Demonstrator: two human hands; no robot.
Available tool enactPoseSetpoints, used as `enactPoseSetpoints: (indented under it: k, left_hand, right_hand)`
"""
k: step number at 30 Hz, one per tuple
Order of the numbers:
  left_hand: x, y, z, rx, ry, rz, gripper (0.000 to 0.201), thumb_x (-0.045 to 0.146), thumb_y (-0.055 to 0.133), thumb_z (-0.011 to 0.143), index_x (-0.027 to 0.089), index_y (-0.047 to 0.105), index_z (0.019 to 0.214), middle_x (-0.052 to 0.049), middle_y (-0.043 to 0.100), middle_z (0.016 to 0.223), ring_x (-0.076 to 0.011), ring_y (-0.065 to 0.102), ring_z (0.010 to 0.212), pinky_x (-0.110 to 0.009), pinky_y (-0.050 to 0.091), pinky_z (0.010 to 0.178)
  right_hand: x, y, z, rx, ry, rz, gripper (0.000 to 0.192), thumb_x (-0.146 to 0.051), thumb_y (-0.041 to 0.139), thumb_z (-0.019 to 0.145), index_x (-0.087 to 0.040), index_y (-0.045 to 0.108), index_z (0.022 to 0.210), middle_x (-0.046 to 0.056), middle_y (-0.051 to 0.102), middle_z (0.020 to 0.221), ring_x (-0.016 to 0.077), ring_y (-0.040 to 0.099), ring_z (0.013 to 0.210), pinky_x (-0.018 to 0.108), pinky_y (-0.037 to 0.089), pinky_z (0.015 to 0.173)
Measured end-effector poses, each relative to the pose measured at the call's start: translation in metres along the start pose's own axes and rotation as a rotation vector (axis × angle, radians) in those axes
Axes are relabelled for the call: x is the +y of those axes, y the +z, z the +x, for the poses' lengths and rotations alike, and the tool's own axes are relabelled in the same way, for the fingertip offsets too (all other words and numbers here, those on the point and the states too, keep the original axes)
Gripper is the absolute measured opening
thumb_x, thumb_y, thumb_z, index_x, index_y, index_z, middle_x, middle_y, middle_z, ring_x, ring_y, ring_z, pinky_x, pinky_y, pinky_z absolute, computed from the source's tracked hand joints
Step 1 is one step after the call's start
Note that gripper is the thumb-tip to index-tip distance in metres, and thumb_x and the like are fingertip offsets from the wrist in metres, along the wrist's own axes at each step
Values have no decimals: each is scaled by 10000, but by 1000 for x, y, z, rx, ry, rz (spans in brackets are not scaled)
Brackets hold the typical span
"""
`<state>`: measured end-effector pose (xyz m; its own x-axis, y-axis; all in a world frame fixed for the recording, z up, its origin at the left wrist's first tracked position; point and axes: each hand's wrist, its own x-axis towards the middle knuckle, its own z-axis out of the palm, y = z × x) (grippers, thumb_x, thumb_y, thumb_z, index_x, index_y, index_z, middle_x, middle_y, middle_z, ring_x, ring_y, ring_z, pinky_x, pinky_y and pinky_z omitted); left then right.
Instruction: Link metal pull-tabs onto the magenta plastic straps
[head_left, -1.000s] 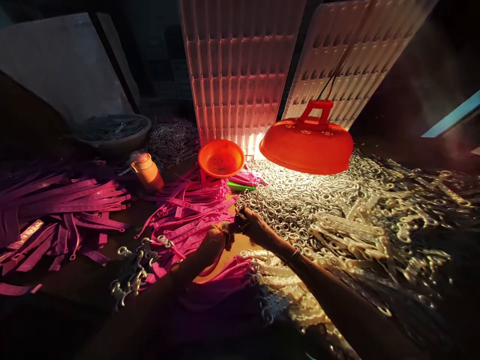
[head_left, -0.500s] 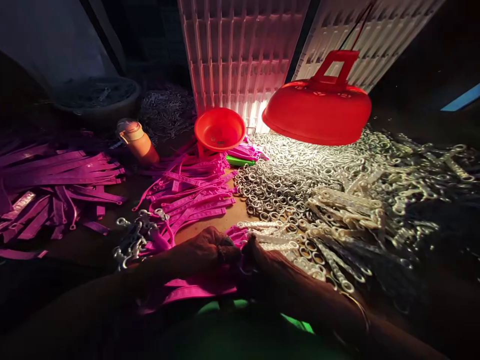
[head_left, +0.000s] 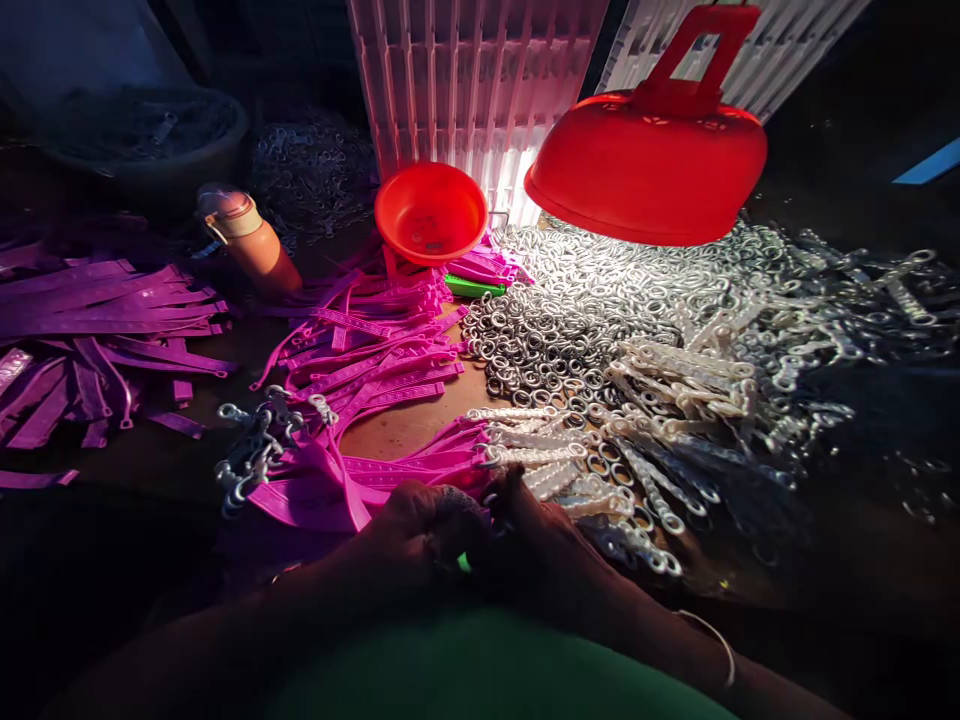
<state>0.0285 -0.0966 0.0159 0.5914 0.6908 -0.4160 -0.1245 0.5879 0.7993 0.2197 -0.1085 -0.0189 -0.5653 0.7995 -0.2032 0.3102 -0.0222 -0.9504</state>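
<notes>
Both hands have pulled back toward the body, away from the lamp [head_left: 649, 165]. Left hand [head_left: 416, 520] and right hand [head_left: 536, 530] meet, fingers pressed together on something small, too dark to identify. The pink straps [head_left: 390, 470] lie just beyond the left hand, long axis running toward the rings [head_left: 547, 340].

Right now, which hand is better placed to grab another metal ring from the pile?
Right, probably. The right hand sits beside the metal rings; the left hand lies over the pink straps, farther away.
</notes>
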Motion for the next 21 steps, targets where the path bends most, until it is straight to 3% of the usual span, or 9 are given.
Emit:
enactPoseSetpoints:
  k: [5,12,14,17,19,21]
  left_hand:
    - [-1,-1,8,6,-145,-168,397,468,743,654,94,613,639,-19,537,580,-98,495,527,-201,369,491]
    - [-8,-1,12,12,-160,-217,334,410,734,677,89,641,684,-33,540,619,-111,508,565,-225,390,533]
    - [5,-6,12,-21,-141,-84,344,430,698,703,93,635,680,-23,515,619,-97,467,553,-214,360,511]
    - [34,-31,9,-1,-94,354,335,433,604,774,121,584,654,7,463,581,-75,388,510,-197,289,467]
    - [48,-58,2,149,-39,718,322,423,547,811,143,564,651,5,483,578,-84,392,509,-205,281,475]
    - [50,-85,-7,346,-11,951,304,391,553,801,161,546,602,6,472,546,-93,368,502,-220,275,496]
  right_hand:
    - [-16,-6,7,-120,-71,-142,303,-158,488,771,-175,411,1063,6,566,759,100,405,583,219,311,504]
    - [-27,-19,6,-177,-86,-330,185,-145,489,788,-189,503,967,8,550,717,106,415,578,216,290,502]
    - [-25,-23,7,-142,-98,-388,167,-183,513,801,-204,530,965,7,550,687,111,412,564,221,281,495]
    - [-22,-30,12,-80,-109,-469,83,-260,533,820,-220,546,892,0,538,623,112,393,520,230,246,469]
    - [-20,-36,16,-27,-133,-553,75,-290,528,827,-219,532,853,-17,512,573,106,361,487,233,209,455]
    - [-17,-40,19,20,-168,-653,64,-276,531,816,-216,511,829,-44,475,518,95,319,453,232,169,448]
